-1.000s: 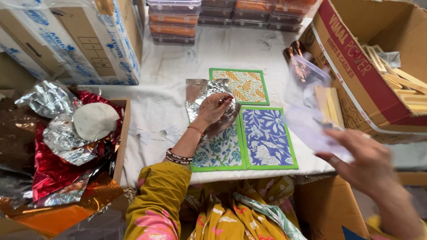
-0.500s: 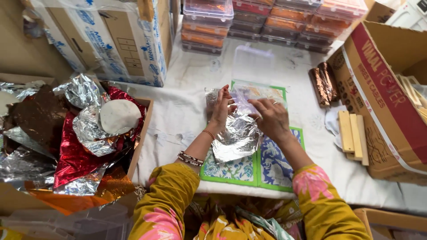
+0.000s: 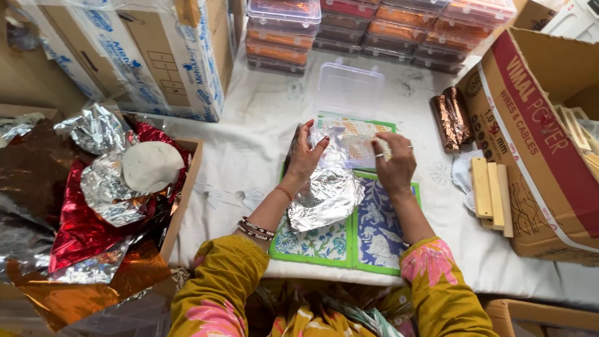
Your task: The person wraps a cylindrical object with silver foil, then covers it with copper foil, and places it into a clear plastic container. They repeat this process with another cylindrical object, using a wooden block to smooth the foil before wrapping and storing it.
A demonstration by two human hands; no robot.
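Both hands hold a crinkly silver foil sheet [image 3: 324,187] near the middle of the white-covered desk [image 3: 249,143] — the left hand [image 3: 306,156] pinches its top left edge, the right hand [image 3: 394,163] grips the top right. The foil runs long toward the person, lying over green-edged printed cards [image 3: 374,231] — both hands are equally near.

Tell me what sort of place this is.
Probably a small craft or gift-packing workspace. Stacked clear plastic boxes line the back, cardboard cartons flank the cloth-covered table, and both hands, left hand and right hand, handle silver foil over printed mats.
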